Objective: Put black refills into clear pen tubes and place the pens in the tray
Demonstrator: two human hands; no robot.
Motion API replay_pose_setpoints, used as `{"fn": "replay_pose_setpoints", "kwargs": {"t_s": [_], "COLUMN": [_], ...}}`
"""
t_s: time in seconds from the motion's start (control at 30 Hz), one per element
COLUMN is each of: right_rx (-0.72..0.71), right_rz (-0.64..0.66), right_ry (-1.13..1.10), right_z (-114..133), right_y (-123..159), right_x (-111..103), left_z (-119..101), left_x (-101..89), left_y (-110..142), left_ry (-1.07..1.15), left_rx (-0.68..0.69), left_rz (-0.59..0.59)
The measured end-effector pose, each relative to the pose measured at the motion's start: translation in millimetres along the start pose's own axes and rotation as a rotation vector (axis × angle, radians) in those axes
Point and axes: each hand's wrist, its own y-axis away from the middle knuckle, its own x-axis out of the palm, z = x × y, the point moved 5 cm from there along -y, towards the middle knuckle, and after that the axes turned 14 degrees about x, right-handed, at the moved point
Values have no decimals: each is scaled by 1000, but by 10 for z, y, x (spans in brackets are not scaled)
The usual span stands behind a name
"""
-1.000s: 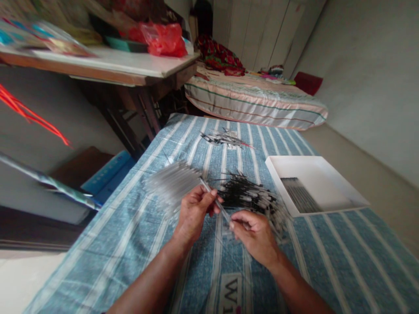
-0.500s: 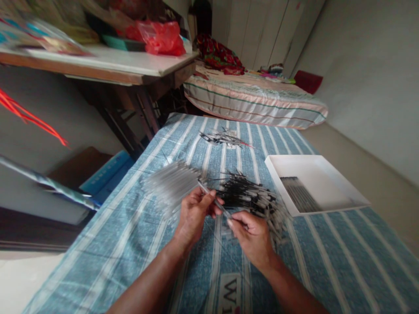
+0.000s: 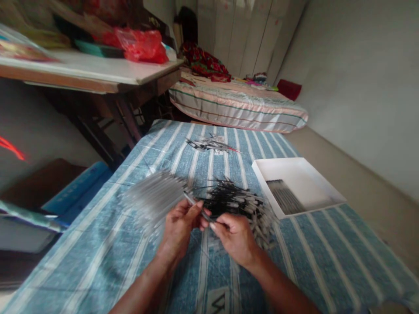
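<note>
Pinched in my left hand [image 3: 178, 227], the pen [image 3: 190, 199] slants above the cloth [image 3: 196, 274] with its near end nipped in my right hand [image 3: 238, 239], presumably to steady it, while clear tubes [image 3: 155, 192] and dark sticks [image 3: 225, 196] lie on either side, within easy reach.

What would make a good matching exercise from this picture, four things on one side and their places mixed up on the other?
Things:
1. red plastic bag
2. white box
3. grey translucent tubes
4. slim rod

Places:
A. in the left hand, right hand at its lower end
B. on the cloth, right of the black-and-grey pile
C. on the white-topped table
D. on the cloth, left of that pile

Pairs: 1-C, 2-B, 3-D, 4-A
</note>
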Motion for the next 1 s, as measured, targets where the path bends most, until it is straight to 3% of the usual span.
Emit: {"fn": "replay_pose_setpoints", "kwargs": {"t_s": [0.17, 0.3, 0.37, 0.47, 0.63, 0.7, 0.83, 1.0], "right_rx": [-79, -89, -73, 77, 404, 504, 613, 659], "right_rz": [85, 87, 73, 15, -217, -243, -168, -59], "right_ry": [287, 411, 466, 656, 970, 1041, 1109, 1111], "right_z": [200, 210, 166, -41, -650, -923, -1341, -1516], "right_y": [-78, -82, -126, -305, -635, -684, -681, -684], "right_x": [-55, -65, -182, -633, -1834, -2189, -2506, -2550], "left_z": [2, 37, 22, -21, -14, 8, 60, 133], "left_x": [-33, -42, -28, -19, -37, -33, -28, -62], "left_y": [-39, -45, -42, -56, -109, -114, -100, -108], "left_ry": [-124, -144, -199, -359, -591, -650, -730, -797], "left_rx": [54, 11, 13, 47, 60, 77, 126, 164], "left_rz": [22, 56, 98, 143, 161, 185, 250, 304]}}
